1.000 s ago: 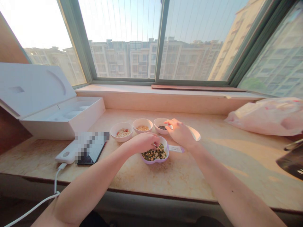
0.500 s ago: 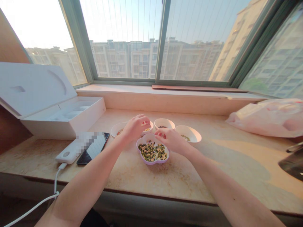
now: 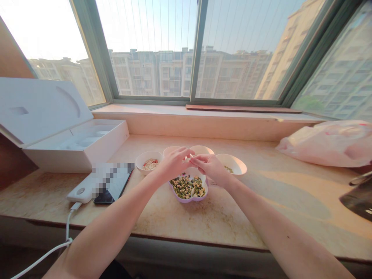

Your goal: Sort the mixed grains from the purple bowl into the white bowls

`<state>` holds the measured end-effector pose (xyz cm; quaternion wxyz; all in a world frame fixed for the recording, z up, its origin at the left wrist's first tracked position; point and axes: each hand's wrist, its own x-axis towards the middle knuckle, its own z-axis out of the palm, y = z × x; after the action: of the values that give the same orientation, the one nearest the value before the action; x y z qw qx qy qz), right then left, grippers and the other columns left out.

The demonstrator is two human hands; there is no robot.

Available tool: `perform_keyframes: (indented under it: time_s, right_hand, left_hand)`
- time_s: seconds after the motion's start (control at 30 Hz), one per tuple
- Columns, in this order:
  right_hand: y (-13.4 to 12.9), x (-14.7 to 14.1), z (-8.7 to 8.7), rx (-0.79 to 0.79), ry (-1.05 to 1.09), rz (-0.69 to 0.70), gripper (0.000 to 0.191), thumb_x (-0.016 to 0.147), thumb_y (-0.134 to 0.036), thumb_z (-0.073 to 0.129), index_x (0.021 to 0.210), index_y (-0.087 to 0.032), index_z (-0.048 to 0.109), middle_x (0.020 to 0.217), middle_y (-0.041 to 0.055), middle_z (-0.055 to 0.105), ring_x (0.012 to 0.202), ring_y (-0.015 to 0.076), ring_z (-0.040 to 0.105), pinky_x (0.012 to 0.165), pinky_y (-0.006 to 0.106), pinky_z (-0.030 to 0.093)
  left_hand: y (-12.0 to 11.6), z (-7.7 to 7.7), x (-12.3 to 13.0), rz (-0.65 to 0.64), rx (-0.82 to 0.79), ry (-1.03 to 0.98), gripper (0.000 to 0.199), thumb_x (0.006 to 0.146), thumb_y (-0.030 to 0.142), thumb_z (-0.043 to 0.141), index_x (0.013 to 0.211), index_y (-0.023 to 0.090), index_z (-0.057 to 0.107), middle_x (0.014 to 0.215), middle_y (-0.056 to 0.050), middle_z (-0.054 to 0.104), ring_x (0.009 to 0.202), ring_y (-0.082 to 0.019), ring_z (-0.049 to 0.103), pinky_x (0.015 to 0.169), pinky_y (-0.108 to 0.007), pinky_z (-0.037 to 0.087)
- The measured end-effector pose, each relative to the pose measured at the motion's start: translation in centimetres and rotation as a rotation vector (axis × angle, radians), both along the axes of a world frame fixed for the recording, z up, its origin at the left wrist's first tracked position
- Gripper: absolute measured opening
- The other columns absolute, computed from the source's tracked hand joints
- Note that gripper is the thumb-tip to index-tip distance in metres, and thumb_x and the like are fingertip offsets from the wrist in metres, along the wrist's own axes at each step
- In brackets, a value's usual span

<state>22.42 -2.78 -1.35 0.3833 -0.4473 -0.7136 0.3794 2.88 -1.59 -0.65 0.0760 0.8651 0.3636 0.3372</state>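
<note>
My left hand (image 3: 174,163) and my right hand (image 3: 211,169) meet above the back rim of a lilac flower-shaped dish (image 3: 188,200), which holds mixed green, dark and pale beans. My right fingertips pinch a small pale bean (image 3: 192,156), and my left fingers reach close to it. Behind my hands, they partly hide two white bowls (image 3: 170,150) (image 3: 203,148), so their contents do not show. A white bowl of pale flakes with red bits (image 3: 148,162) stands left of my left hand. Another white bowl (image 3: 234,164), with a few beans, lies to the right.
The bowls stand on a marble window ledge (image 3: 232,221). To the left are a white open box (image 3: 75,147), a phone (image 3: 113,189) and a white power bank (image 3: 80,190) with a cable (image 3: 67,228). A pale plastic bag (image 3: 328,144) lies at right, below the window frame (image 3: 197,50).
My right hand has moved left from the bowls to above the dish. My left hand has come back over the dish's rim, and my two hands are now closer together.
</note>
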Motion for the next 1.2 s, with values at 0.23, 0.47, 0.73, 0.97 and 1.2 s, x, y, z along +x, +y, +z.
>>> perform_keyframes:
  time_s: [0.23,0.47,0.73,0.97,1.2]
  right_hand:
    - [1.3,2.3,0.6,0.269,-0.453,-0.417,0.025,0.096,-0.030,0.056,0.100,-0.022,0.080,0.109,0.0078,0.078,0.094,0.0228,0.068,0.081,0.033,0.048]
    - [1.7,2.8,0.1,0.271,-0.678,-0.472,0.036,0.102,-0.026,0.049,0.128,-0.022,0.073,0.119,0.0105,0.075,0.102,0.0245,0.069,0.081,0.031,0.047]
    - [1.6,2.7,0.3,0.235,-0.682,-0.473,0.029,0.099,-0.034,0.054,0.116,-0.023,0.076,0.112,0.0082,0.075,0.094,0.0241,0.069,0.073,0.032,0.044]
    - [1.4,2.5,0.2,0.258,-0.648,-0.477,0.027,0.098,-0.034,0.056,0.110,-0.023,0.078,0.113,0.0080,0.076,0.092,0.0232,0.068,0.073,0.032,0.044]
    - [1.3,2.4,0.3,0.262,-0.623,-0.466,0.025,0.097,-0.034,0.057,0.104,-0.024,0.078,0.112,0.0078,0.076,0.093,0.0241,0.069,0.075,0.033,0.046]
  left_hand:
    - [-2.2,0.2,0.3,-0.129,-0.167,0.315,0.022,0.094,0.030,0.066,0.114,0.022,0.070,0.112,-0.006,0.071,0.104,-0.024,0.069,0.087,-0.034,0.052]
    - [-1.8,-1.5,0.5,-0.274,-0.100,0.415,0.026,0.079,0.042,0.083,0.082,0.021,0.070,0.100,-0.005,0.070,0.092,-0.024,0.066,0.078,-0.033,0.049]
    - [-1.6,-1.5,1.2,-0.283,-0.169,0.332,0.017,0.080,0.023,0.080,0.069,0.024,0.067,0.078,-0.001,0.069,0.084,-0.022,0.064,0.078,-0.034,0.048]
    - [-2.0,-0.9,1.2,-0.317,-0.154,0.363,0.019,0.081,0.012,0.075,0.066,0.021,0.068,0.078,-0.003,0.072,0.082,-0.023,0.066,0.071,-0.035,0.047]
    - [-1.3,-1.1,1.1,-0.335,-0.185,0.343,0.014,0.084,0.017,0.075,0.071,0.023,0.074,0.082,-0.002,0.074,0.081,-0.021,0.068,0.071,-0.032,0.049]
